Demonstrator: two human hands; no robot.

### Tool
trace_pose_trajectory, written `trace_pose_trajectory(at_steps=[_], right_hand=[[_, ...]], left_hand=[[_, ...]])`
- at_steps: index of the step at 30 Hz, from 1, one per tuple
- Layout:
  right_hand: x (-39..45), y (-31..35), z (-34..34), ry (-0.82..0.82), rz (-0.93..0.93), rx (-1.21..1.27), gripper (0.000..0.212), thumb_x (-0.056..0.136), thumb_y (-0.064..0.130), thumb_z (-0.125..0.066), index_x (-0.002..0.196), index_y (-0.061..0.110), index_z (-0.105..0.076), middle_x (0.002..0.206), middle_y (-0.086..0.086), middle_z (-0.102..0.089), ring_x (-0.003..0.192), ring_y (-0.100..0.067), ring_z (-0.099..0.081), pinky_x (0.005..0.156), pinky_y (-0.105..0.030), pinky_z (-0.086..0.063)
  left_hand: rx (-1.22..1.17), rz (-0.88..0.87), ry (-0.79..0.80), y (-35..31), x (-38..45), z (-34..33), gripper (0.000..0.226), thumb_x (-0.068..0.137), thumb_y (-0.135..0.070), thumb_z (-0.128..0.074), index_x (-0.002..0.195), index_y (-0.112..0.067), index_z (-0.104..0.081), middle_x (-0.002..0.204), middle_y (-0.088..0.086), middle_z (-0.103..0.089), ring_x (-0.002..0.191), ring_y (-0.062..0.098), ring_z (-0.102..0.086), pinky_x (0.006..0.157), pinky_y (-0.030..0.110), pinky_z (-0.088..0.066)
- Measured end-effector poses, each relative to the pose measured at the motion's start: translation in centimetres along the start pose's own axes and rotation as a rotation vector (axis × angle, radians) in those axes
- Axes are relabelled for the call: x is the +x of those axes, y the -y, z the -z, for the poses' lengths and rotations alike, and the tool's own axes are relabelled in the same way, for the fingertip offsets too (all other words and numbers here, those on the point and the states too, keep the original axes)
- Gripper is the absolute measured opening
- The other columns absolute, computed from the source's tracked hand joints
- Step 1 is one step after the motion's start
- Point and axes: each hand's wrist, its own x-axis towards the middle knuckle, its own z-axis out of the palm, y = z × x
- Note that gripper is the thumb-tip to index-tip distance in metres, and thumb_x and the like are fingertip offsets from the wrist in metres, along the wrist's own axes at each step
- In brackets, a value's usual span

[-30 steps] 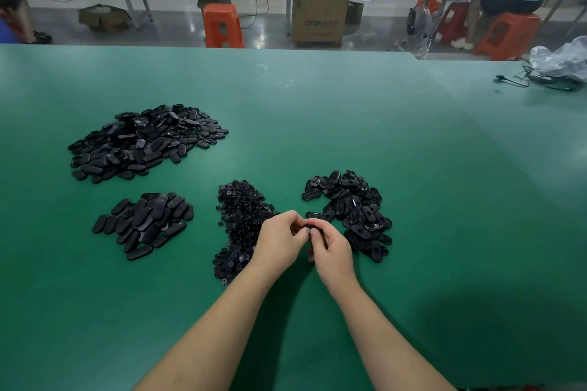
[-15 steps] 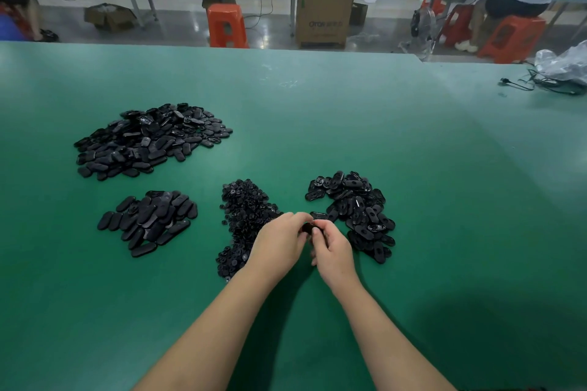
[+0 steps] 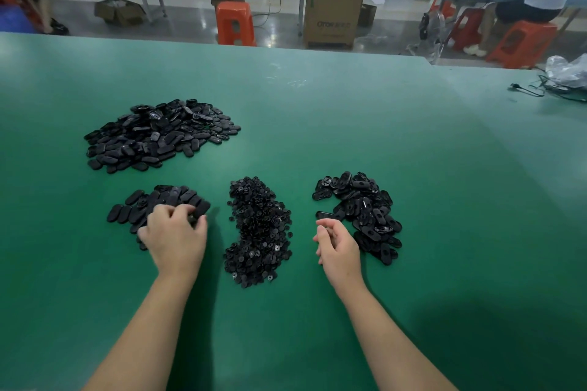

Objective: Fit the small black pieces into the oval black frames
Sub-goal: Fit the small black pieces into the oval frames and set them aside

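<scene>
A green desk (image 3: 317,111) fills most of the frame, with four heaps of black parts on it. In the upper left lies the largest heap of oval pieces (image 3: 158,135). Below it, at left centre, is a smaller pile of oval pieces (image 3: 152,203), and the left hand (image 3: 174,238) rests over that pile's lower right edge, palm down, fingers curled onto the parts; its fingertips touch a piece there, but whether they actually grip one cannot be told. In the middle of the frame sits a long heap of small black pieces (image 3: 259,232), running from the centre down toward the person. To its right is a pile of oval black frames (image 3: 362,216), several showing a hole in the middle. The right hand (image 3: 338,246) hovers just beside the left edge of that pile, fingers loosely curled with nothing seen between them. Both bare forearms come up from the bottom edge. Beyond the far edge of the desk, at the top, stand an orange stool (image 3: 235,24) and a cardboard box (image 3: 332,14).
</scene>
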Motion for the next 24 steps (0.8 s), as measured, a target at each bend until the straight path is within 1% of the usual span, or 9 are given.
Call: trace_pose_trajectory(at_steps=[3, 6, 8, 11, 13, 16, 19, 22, 24], right_hand=[[0.0, 0.0, -0.1, -0.002, 0.003, -0.024, 0.014, 0.103, 0.023, -0.054, 0.101, 0.032, -0.064, 0.082, -0.006, -0.068, 0.057, -0.007, -0.053, 0.057, -0.039, -0.051], [0.0, -0.1, -0.1, -0.001, 0.007, -0.047, 0.013, 0.103, 0.024, -0.054, 0.102, 0.032, -0.064, 0.083, -0.006, -0.069, 0.059, -0.012, -0.051, 0.056, -0.036, -0.046], [0.0, -0.2, -0.2, -0.001, 0.008, -0.058, 0.013, 0.103, 0.024, -0.054, 0.101, 0.032, -0.064, 0.083, -0.006, -0.069, 0.060, -0.011, -0.051, 0.055, -0.034, -0.044], [0.0, -0.3, -0.2, 0.001, 0.007, -0.067, 0.013, 0.103, 0.023, -0.054, 0.101, 0.032, -0.063, 0.083, -0.006, -0.069, 0.061, -0.011, -0.052, 0.056, -0.033, -0.045], [0.1, -0.3, -0.2, 0.005, 0.006, -0.075, 0.014, 0.103, 0.021, -0.054, 0.102, 0.032, -0.063, 0.084, -0.006, -0.069, 0.061, -0.010, -0.052, 0.057, -0.032, -0.046], [0.1, -0.4, -0.2, 0.009, 0.000, -0.083, 0.016, 0.103, 0.020, -0.054, 0.101, 0.033, -0.063, 0.083, -0.006, -0.069, 0.059, -0.008, -0.050, 0.056, -0.031, -0.046], [0.0, -0.4, -0.3, 0.003, -0.005, -0.090, 0.019, 0.102, 0.018, -0.053, 0.100, 0.035, -0.062, 0.082, -0.007, -0.069, 0.058, -0.008, -0.049, 0.055, -0.032, -0.045], [0.0, -0.5, -0.4, -0.014, -0.012, -0.088, 0.021, 0.102, 0.016, -0.052, 0.099, 0.035, -0.062, 0.079, -0.008, -0.068, 0.056, -0.008, -0.047, 0.055, -0.034, -0.045], [0.1, -0.6, -0.3, -0.033, -0.013, -0.067, 0.023, 0.103, 0.015, -0.052, 0.098, 0.035, -0.062, 0.077, -0.009, -0.067, 0.052, -0.007, -0.044, 0.052, -0.031, -0.040]], left_hand=[[0.040, 0.070, 0.003, 2.2, 0.2, 0.0, 0.030, 0.083, -0.027, -0.080, 0.107, -0.009, -0.075, 0.101, 0.016, -0.055, 0.099, 0.036, -0.051, 0.087, 0.049, -0.037], [0.032, 0.079, -0.005, 2.7, 0.0, 0.0, 0.034, 0.082, -0.024, -0.081, 0.112, -0.009, -0.073, 0.102, 0.016, -0.054, 0.099, 0.036, -0.050, 0.086, 0.048, -0.036], [-0.021, 0.016, -0.024, 2.3, -0.2, -0.1, 0.033, 0.083, -0.019, -0.080, 0.113, -0.008, -0.073, 0.098, 0.014, -0.055, 0.091, 0.033, -0.050, 0.082, 0.047, -0.038], [-0.162, -0.150, 0.083, 0.7, -0.9, -0.4, 0.024, 0.091, -0.015, -0.072, 0.113, -0.009, -0.074, 0.090, 0.002, -0.057, 0.065, 0.019, -0.049, 0.061, 0.035, -0.048], [-0.212, -0.209, 0.186, -0.6, -1.3, -0.8, 0.021, 0.096, -0.017, -0.066, 0.115, -0.013, -0.075, 0.087, -0.003, -0.056, 0.056, 0.014, -0.050, 0.050, 0.029, -0.045], [-0.211, -0.183, 0.232, -1.8, -1.7, -1.5, 0.019, 0.098, -0.022, -0.063, 0.112, -0.018, -0.077, 0.085, -0.004, -0.054, 0.057, 0.015, -0.051, 0.049, 0.028, -0.043], [-0.189, -0.162, 0.251, -2.0, -2.0, -1.8, 0.017, 0.097, -0.027, -0.065, 0.107, -0.023, -0.079, 0.083, -0.006, -0.053, 0.058, 0.013, -0.051, 0.046, 0.024, -0.033], [-0.206, -0.158, 0.240, -1.8, -2.2, -2.0, 0.013, 0.095, -0.027, -0.068, 0.100, -0.022, -0.079, 0.079, -0.007, -0.052, 0.057, 0.011, -0.050, 0.046, 0.022, -0.030], [-0.223, -0.132, 0.223, -1.8, -2.1, -2.1, 0.011, 0.093, -0.029, -0.071, 0.093, -0.020, -0.077, 0.078, -0.009, -0.051, 0.056, 0.006, -0.047, 0.046, 0.022, -0.029]])
